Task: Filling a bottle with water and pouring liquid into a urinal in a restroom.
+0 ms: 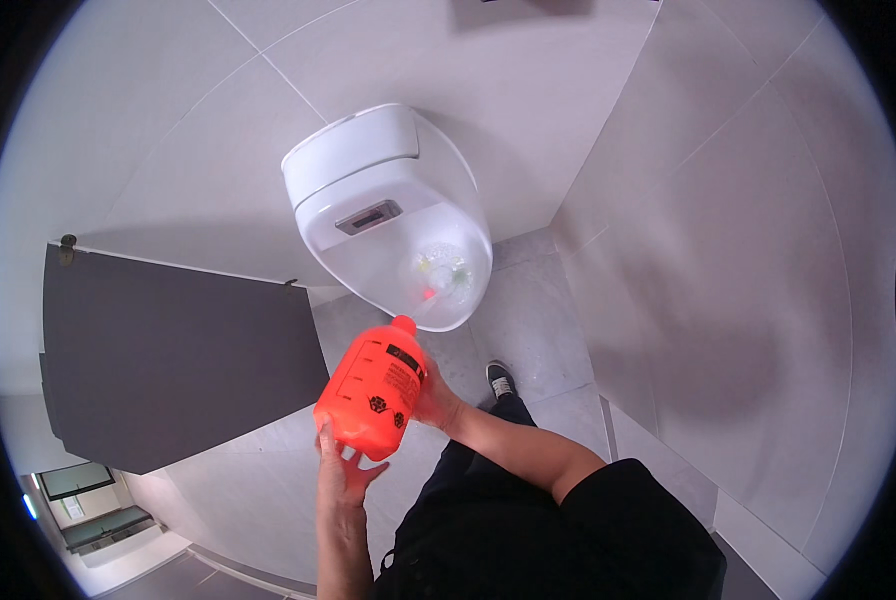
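Observation:
An orange-red plastic bottle (pixel 373 390) with dark printing is tilted, its mouth towards a white ceramic urinal (pixel 358 172) on the wall. A thin clear stream runs from the bottle's mouth into the bowl, where water is bubbling around a few small coloured spots. My left hand (pixel 343 469) supports the bottle's base, fingers spread beneath it. With my right hand (pixel 436 397) I grip the bottle's right side near the shoulder; part of that hand is hidden behind the bottle. A metal-framed sensor plate (pixel 369 217) is set in the urinal's upper face.
To the left, a dark grey partition panel (pixel 185 360) is fixed to the tiled wall by metal brackets. A tiled wall (pixel 718 247) stands on the right. Grey floor tiles (pixel 530 322) lie below, with my shoe (pixel 500 379) on them. A window (pixel 80 480) shows at lower left.

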Tool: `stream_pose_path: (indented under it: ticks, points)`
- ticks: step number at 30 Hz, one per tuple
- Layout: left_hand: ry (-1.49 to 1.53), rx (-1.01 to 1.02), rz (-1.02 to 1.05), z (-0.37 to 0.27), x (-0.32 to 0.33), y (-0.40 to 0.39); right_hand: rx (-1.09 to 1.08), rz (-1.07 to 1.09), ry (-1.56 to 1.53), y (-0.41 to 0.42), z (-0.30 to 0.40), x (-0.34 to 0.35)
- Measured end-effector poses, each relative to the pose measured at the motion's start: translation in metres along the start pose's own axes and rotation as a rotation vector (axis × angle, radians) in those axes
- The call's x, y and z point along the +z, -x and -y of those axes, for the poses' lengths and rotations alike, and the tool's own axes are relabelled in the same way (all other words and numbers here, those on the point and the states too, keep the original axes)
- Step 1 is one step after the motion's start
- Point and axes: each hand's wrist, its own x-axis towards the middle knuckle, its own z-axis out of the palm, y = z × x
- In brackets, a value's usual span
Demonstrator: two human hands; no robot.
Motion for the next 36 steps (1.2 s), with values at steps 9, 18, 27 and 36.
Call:
stream_pose_path:
  ticks: [9, 18, 27, 36]
  points:
    - [-0.084, 0.455, 0.074, -0.025, -0.002, 0.048, -0.003, -0.061, -0.143, 0.008, -0.016, 0.012]
    - [-0.058, 0.328, 0.012, 0.014, -0.021, 0.052, 0.157, 0.015, -0.048, 0.017, 0.009, 0.024]
    - [0.315, 0.18, 0.302, 0.084, -0.073, -0.001, 0.382, 0.108, 0.315, -0.004, -0.011, -0.001]
    - [0.693, 0.249, 0.189, 0.159, -0.16, -0.085, 0.528, 0.245, 0.616, -0.045, -0.108, -0.071]
